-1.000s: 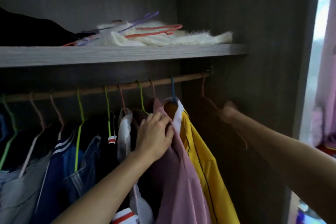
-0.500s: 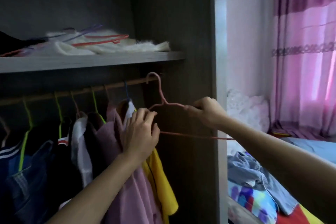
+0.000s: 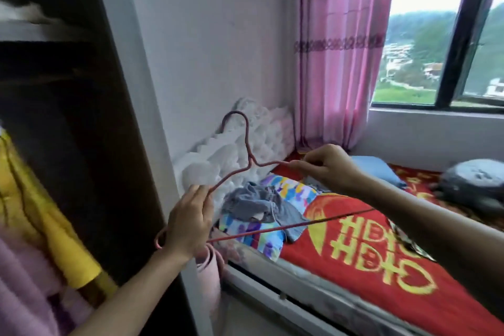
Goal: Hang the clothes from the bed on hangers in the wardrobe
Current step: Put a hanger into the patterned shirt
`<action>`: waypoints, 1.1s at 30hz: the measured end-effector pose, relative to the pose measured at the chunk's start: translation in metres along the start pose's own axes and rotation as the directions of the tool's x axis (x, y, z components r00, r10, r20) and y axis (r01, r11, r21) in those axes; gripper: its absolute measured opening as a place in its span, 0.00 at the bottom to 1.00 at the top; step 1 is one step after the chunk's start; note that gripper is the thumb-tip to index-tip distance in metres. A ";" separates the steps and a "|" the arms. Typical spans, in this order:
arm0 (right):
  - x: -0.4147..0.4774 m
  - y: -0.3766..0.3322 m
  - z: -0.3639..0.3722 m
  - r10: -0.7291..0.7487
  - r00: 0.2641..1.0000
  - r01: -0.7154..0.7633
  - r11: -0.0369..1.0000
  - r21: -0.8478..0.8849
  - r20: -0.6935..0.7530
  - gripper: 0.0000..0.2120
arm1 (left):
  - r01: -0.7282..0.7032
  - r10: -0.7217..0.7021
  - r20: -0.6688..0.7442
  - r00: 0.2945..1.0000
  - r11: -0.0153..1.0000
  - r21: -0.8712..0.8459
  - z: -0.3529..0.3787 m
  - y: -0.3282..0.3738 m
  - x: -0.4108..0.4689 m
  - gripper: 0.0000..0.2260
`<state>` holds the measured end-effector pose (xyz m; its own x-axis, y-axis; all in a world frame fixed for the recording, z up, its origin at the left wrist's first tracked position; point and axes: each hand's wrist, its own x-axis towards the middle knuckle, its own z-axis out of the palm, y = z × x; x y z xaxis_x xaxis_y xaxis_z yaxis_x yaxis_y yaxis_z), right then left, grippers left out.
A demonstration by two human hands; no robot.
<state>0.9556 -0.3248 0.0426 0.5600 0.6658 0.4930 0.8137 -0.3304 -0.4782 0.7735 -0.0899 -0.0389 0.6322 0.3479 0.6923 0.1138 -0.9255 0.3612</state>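
hands (image 3: pixel 188 222) gripping pink hanger (image 3: pixel 246 142), bed (image 3: pixel 354 251) beyond

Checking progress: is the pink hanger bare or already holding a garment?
Bare. The pink hanger is held by the left hand and right hand; nothing hangs on it.
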 end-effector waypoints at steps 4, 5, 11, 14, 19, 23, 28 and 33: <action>-0.036 0.057 -0.042 0.169 0.984 -0.176 0.976 0.126 0.063 0.20 | -0.070 0.092 0.135 0.987 0.984 -0.163 0.072 0.051 0.015 0.11; -0.044 0.072 -0.049 0.213 0.972 -0.227 0.961 0.159 0.102 0.20 | -0.097 0.134 0.168 0.977 0.973 -0.209 0.092 0.063 0.019 0.11; -0.078 0.167 -0.070 0.424 0.893 -0.446 0.880 0.162 0.154 0.14 | -0.165 0.333 0.329 0.884 0.880 -0.446 0.220 0.132 0.036 0.15; -0.088 0.220 -0.075 0.532 0.837 -0.545 0.831 0.110 0.127 0.17 | -0.180 0.400 0.381 0.833 0.849 -0.497 0.290 0.153 0.045 0.14; -0.104 0.301 -0.074 0.717 0.689 -0.715 0.696 -0.063 0.109 0.19 | -0.199 0.458 0.511 0.727 0.854 -0.481 0.394 0.170 0.062 0.09; -0.133 0.362 -0.076 0.834 0.549 -0.815 0.549 -0.186 0.056 0.18 | -0.175 0.417 0.681 0.603 0.901 -0.397 0.464 0.171 0.077 0.11; -0.189 0.439 -0.090 0.953 0.302 -0.951 0.298 -0.076 -0.039 0.16 | -0.164 0.366 0.839 0.402 0.931 -0.327 0.541 0.180 0.081 0.11; -0.227 0.517 -0.105 0.983 0.116 -0.987 0.130 0.091 -0.140 0.20 | -0.206 0.334 0.903 0.269 0.936 -0.285 0.611 0.199 0.077 0.09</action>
<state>1.2654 -0.7169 -0.2405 0.8871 -0.3408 -0.3114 -0.4615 -0.6394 -0.6149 1.3132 -0.3382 -0.2955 0.9004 -0.3505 -0.2577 -0.2418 -0.8957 0.3732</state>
